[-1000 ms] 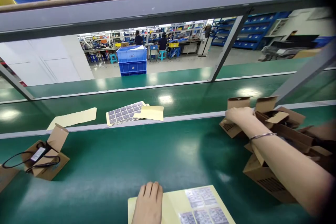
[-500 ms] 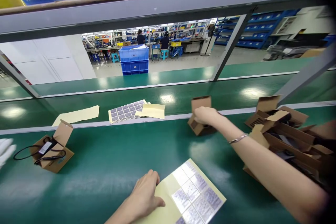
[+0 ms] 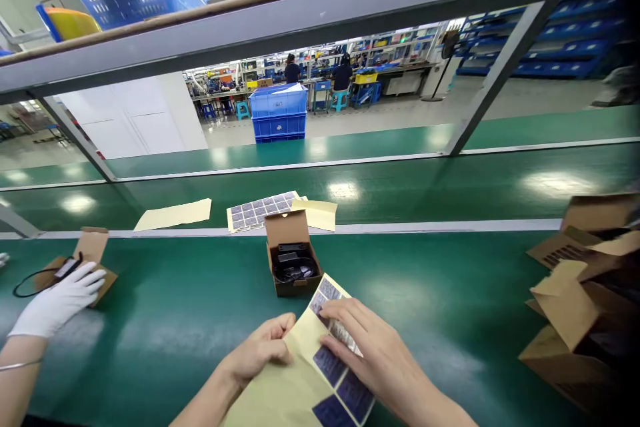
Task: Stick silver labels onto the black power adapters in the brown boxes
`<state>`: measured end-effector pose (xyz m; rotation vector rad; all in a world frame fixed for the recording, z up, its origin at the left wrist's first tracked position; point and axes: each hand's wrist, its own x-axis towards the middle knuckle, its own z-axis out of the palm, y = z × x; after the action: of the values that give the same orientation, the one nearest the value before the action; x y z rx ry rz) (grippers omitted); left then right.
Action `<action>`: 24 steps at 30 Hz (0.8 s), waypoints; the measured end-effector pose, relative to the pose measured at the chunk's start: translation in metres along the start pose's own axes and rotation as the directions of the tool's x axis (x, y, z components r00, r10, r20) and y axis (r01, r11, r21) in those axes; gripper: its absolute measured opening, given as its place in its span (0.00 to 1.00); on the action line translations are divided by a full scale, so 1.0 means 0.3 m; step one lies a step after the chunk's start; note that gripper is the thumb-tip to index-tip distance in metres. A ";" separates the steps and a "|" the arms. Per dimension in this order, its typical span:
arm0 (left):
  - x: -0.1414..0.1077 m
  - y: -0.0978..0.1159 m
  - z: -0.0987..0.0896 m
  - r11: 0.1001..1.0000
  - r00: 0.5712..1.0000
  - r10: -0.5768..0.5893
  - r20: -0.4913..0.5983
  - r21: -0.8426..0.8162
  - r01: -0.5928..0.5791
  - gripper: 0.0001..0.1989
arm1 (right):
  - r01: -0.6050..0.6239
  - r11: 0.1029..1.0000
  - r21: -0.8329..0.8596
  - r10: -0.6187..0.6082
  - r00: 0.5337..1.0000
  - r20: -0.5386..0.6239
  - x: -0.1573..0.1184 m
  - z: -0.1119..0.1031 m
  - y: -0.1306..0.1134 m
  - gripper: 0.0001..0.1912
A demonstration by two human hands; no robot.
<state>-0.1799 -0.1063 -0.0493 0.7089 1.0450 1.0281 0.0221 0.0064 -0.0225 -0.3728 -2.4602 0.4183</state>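
My left hand (image 3: pixel 265 350) is closed on the edge of a yellowish sheet of sticker labels (image 3: pixel 280 390), which is tilted in front of me. Over the printed side, my right hand (image 3: pixel 370 347) has its thumb and fingers closed at one silvery label (image 3: pixel 345 335); how far that label is off the backing cannot be seen. Just beyond the sheet stands an open cardboard box (image 3: pixel 295 288), its lid raised toward the back. Inside it lies a black power adapter (image 3: pixel 290 255) with a coiled cable.
At left, a co-worker's white-gloved hand (image 3: pixel 67 297) rests on another open box (image 3: pixel 95 250) with a cable. Several open boxes (image 3: pixel 575 313) crowd the right. Label sheets (image 3: pixel 260 210) and backing paper (image 3: pixel 175 215) lie along the rail. A metal frame (image 3: pixel 320 20) crosses above.
The cardboard box now stands nearer the middle, and my right hand has left it for the label sheet. A gloved hand has come onto the left box. The view has shifted.
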 end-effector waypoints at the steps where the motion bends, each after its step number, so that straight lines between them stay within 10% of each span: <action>1: -0.001 -0.002 0.009 0.997 1.000 0.021 0.006 -0.076 -0.020 0.18 | -0.010 1.000 0.028 0.011 0.999 -0.043 -0.036 0.016 0.006 0.09; 7: 0.024 -0.002 0.099 0.979 0.996 0.067 0.051 -0.198 -0.055 0.27 | -0.028 0.999 0.017 0.031 0.985 -0.171 -0.113 0.052 -0.012 0.05; 18: 0.010 0.016 0.176 0.978 0.979 0.206 -0.004 0.029 -0.206 0.20 | -0.177 0.967 0.183 0.178 0.984 0.011 -0.174 0.007 -0.033 0.08; 24: 0.009 0.021 0.203 0.985 0.979 0.172 -0.109 0.035 -0.170 0.21 | -0.058 0.995 0.084 0.066 0.993 -0.094 -0.181 0.008 -0.049 0.08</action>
<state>-0.1249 -0.1019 -0.0225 0.7796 1.1089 1.2161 0.0603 -0.0270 -0.0471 -0.4263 -2.3348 0.5134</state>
